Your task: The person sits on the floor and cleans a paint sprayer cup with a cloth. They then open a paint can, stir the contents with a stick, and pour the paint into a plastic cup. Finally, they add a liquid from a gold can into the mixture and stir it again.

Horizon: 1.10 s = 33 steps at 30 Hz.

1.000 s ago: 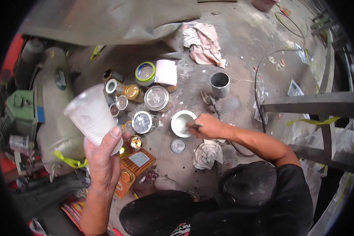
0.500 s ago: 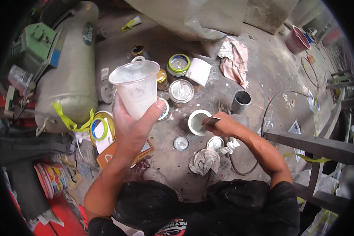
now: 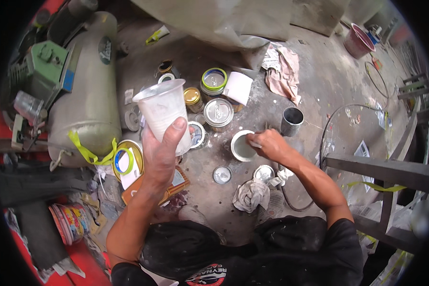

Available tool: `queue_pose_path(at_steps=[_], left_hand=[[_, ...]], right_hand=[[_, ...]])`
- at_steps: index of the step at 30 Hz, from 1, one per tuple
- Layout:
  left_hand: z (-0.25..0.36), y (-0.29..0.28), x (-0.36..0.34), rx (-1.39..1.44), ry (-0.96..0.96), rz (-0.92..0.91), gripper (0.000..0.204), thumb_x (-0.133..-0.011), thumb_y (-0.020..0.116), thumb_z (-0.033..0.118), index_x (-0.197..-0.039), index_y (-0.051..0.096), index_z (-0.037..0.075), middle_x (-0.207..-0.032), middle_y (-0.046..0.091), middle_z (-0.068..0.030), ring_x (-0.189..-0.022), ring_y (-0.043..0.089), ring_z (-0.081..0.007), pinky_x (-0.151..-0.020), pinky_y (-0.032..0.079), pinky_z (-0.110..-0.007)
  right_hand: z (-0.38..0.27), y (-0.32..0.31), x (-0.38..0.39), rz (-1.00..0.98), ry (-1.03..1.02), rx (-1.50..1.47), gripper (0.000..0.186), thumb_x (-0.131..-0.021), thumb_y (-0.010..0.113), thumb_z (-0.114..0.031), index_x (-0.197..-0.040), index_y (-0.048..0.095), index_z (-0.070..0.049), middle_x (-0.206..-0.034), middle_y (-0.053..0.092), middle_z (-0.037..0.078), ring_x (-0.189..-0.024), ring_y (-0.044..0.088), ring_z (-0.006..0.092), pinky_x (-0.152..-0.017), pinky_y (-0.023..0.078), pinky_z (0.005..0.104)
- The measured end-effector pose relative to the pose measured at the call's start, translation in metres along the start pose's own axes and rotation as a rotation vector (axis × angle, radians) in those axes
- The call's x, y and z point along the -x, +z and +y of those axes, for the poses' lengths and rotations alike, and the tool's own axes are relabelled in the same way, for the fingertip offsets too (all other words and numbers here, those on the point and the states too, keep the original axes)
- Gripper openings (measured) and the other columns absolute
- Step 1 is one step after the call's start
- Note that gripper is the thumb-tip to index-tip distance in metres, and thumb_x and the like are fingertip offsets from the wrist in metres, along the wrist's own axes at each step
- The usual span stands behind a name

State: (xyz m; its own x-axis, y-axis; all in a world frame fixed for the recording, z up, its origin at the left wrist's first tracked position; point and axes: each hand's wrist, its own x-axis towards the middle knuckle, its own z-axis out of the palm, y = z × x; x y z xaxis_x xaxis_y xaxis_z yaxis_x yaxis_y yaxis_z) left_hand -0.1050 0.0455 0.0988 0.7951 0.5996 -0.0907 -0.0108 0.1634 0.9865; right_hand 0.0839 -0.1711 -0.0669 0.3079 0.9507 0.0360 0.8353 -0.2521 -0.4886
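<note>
My left hand [image 3: 160, 155] is wrapped round a translucent plastic cup [image 3: 162, 105], raised and tilted, with whitish residue on its walls. My right hand [image 3: 272, 146] is closed at the rim of a white round tub [image 3: 235, 151] standing on the floor. Pale grey material shows inside the tub. Between the right fingers is a narrow flat strip [image 3: 255, 144], mostly hidden by the hand; its lower end cannot be made out. Just below the tub lie two round lids, a grey-white lid [image 3: 222, 175] and a silvery lid [image 3: 263, 173].
Paint cans [image 3: 218, 113] and jars stand beyond the cup. A dark-mouthed can [image 3: 292, 122] is right of the tub. A crumpled rag [image 3: 250, 195] lies by my shoes. A compressor tank [image 3: 88, 105] stands left; a metal frame [image 3: 376, 169] and hose [image 3: 325, 128] are right.
The plastic cup has tipped more to one side in my left hand. My right hand has turned at the tub's rim, and less of the flat strip shows.
</note>
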Motion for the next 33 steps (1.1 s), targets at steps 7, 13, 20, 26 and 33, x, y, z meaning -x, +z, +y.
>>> queue_pose_path(at_steps=[7, 13, 20, 26, 33], left_hand=[[-0.008, 0.005, 0.004, -0.056, 0.073, 0.082, 0.053, -0.094, 0.069, 0.03, -0.133, 0.05, -0.001, -0.115, 0.062, -0.0086, -0.103, 0.061, -0.016, -0.093, 0.048, -0.032], [-0.014, 0.01, -0.003, -0.058, 0.075, 0.048, 0.058, -0.091, 0.075, 0.026, -0.134, 0.048, 0.0, -0.119, 0.061, -0.0087, -0.108, 0.06, -0.0164, -0.096, 0.048, -0.033], [-0.019, 0.015, -0.008, -0.164, 0.107, 0.011, 0.061, -0.086, 0.08, 0.015, -0.134, 0.046, 0.0, -0.116, 0.061, -0.0103, -0.104, 0.065, -0.0203, -0.09, 0.055, -0.035], [-0.023, 0.013, -0.012, -0.147, 0.107, 0.05, 0.057, -0.083, 0.081, 0.015, -0.127, 0.048, 0.001, -0.106, 0.061, -0.0091, -0.091, 0.064, -0.0172, -0.081, 0.055, -0.033], [-0.025, 0.011, -0.014, -0.14, 0.093, 0.047, 0.052, -0.087, 0.076, 0.027, -0.123, 0.05, 0.001, -0.103, 0.061, -0.0082, -0.085, 0.063, -0.0162, -0.079, 0.053, -0.032]], right_hand=[[0.001, -0.014, -0.005, -0.26, 0.124, 0.048, 0.013, -0.086, 0.069, -0.015, -0.097, 0.071, -0.008, -0.08, 0.067, 0.023, -0.073, 0.065, 0.0434, -0.065, 0.053, 0.0491], [0.013, 0.004, 0.005, 0.022, -0.008, -0.223, 0.016, -0.088, 0.067, -0.019, -0.094, 0.072, -0.005, -0.076, 0.066, 0.024, -0.072, 0.065, 0.0452, -0.065, 0.054, 0.0496], [0.015, 0.002, 0.004, -0.032, 0.091, -0.181, 0.027, -0.088, 0.067, -0.024, -0.079, 0.07, 0.002, -0.071, 0.064, 0.027, -0.069, 0.065, 0.0465, -0.063, 0.053, 0.0523], [0.016, 0.005, 0.004, 0.138, 0.071, -0.223, 0.032, -0.087, 0.069, -0.025, -0.073, 0.068, 0.004, -0.069, 0.063, 0.027, -0.068, 0.064, 0.0474, -0.062, 0.052, 0.052], [0.02, 0.012, 0.008, 0.092, 0.016, -0.177, 0.03, -0.09, 0.067, -0.023, -0.075, 0.067, 0.003, -0.07, 0.063, 0.025, -0.066, 0.062, 0.046, -0.059, 0.05, 0.0505]])
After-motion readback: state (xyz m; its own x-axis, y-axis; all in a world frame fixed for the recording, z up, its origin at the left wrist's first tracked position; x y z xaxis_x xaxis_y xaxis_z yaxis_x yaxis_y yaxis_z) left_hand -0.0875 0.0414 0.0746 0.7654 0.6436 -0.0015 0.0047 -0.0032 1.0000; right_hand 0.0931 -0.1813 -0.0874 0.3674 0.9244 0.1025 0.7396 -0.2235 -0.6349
